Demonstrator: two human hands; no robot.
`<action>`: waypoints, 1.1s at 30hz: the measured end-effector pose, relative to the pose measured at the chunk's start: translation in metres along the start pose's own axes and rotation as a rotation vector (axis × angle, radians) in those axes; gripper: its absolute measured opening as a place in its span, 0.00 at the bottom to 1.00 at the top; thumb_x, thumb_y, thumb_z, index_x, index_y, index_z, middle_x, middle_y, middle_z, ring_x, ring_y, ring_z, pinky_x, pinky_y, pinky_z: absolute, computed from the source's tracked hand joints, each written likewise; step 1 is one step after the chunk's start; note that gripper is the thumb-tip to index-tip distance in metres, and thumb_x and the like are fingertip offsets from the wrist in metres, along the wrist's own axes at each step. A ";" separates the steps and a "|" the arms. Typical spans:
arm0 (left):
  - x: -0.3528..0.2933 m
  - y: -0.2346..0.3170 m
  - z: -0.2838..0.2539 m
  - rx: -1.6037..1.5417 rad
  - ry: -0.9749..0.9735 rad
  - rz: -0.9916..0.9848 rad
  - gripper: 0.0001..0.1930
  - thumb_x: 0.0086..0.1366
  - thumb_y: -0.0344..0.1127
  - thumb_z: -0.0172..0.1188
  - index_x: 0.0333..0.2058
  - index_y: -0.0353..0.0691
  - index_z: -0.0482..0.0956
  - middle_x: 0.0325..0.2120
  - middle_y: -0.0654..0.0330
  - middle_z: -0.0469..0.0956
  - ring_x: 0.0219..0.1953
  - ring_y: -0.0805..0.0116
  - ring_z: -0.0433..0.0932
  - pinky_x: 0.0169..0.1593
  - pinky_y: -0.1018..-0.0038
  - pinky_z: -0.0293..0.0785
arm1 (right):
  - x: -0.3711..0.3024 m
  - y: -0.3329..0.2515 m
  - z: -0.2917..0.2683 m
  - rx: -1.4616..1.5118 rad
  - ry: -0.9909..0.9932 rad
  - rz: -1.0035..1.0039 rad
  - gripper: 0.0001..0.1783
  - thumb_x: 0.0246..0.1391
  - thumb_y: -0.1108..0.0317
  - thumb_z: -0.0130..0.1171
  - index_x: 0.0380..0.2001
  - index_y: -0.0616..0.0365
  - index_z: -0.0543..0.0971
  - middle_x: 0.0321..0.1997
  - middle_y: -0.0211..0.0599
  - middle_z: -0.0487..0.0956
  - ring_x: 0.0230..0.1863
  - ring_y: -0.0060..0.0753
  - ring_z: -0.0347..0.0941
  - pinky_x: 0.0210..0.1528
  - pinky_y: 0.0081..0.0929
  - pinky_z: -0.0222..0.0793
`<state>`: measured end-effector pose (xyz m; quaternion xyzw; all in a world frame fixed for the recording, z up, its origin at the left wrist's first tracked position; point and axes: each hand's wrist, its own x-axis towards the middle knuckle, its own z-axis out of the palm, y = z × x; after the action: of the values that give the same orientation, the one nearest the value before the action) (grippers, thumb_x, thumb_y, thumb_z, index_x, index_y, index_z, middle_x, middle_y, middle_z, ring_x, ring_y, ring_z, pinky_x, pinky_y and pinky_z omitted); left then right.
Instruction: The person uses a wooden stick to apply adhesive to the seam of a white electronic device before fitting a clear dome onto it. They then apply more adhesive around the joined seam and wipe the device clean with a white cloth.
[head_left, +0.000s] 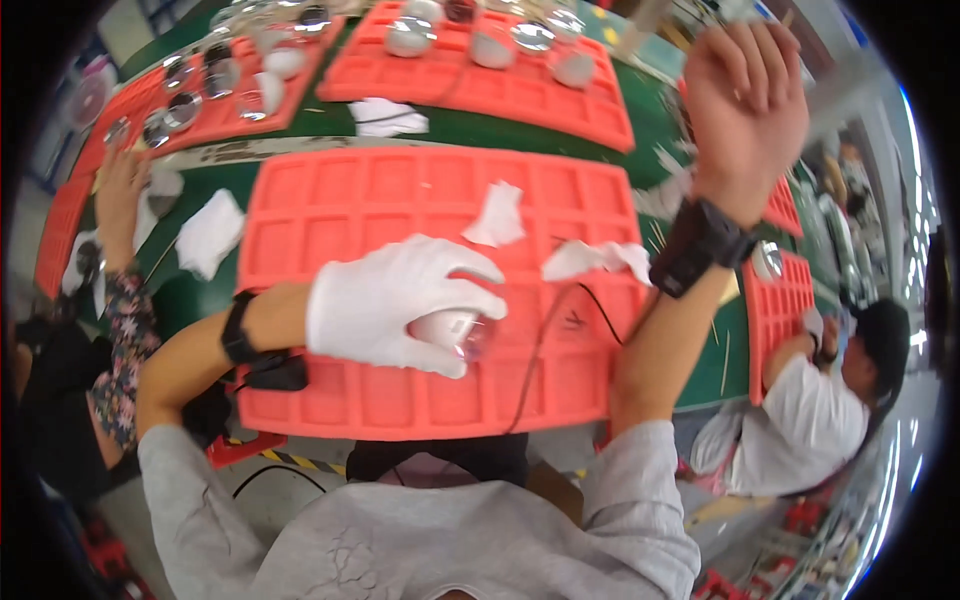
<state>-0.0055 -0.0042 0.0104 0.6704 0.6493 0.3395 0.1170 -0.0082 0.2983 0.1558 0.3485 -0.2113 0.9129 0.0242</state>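
My left hand [405, 305], in a white glove, is closed around a round piece [447, 328] with a white body and a clear, shiny end, just above the middle of a red tray [300, 215] with square compartments. Its fingers hide part of the piece. My bare right hand [748, 75] is raised at the upper right, away from the tray, with its fingers curled in. A thin pale tip shows beside those fingers, but what they hold, if anything, I cannot make out. Crumpled white wipes [497, 214] lie on the tray.
Red trays [470, 92] with clear and white round pieces stand at the back. A folded white cloth [210, 234] and thin sticks [726, 360] lie on the green table. A co-worker's hand [122, 195] reaches in at left; another person [815, 415] sits at right.
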 end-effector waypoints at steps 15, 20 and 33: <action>0.125 0.059 0.067 0.497 -0.498 -0.081 0.11 0.55 0.39 0.67 0.33 0.38 0.86 0.35 0.51 0.82 0.49 0.47 0.77 0.47 0.52 0.75 | -0.037 -0.071 0.010 -0.121 0.017 -0.100 0.17 0.72 0.72 0.39 0.24 0.55 0.65 0.13 0.21 0.56 0.14 0.18 0.47 0.25 0.22 0.51; 0.108 0.045 0.065 0.559 -0.177 -0.102 0.09 0.55 0.28 0.61 0.35 0.43 0.86 0.36 0.53 0.83 0.45 0.51 0.80 0.49 0.34 0.65 | -0.022 -0.057 0.006 -0.226 0.001 -0.105 0.18 0.72 0.71 0.39 0.24 0.55 0.65 0.13 0.22 0.55 0.15 0.19 0.47 0.26 0.22 0.51; 0.100 0.097 0.049 0.562 -0.412 -0.401 0.20 0.66 0.41 0.62 0.54 0.43 0.76 0.45 0.50 0.80 0.38 0.47 0.81 0.64 0.53 0.57 | -0.043 -0.007 0.109 -0.901 0.074 -0.205 0.17 0.75 0.64 0.41 0.44 0.66 0.76 0.17 0.19 0.58 0.15 0.14 0.48 0.22 0.20 0.46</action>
<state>0.0936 0.0919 0.0618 0.5902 0.7979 -0.0222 0.1210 0.0943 0.2654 0.2037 0.2895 -0.5501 0.7350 0.2709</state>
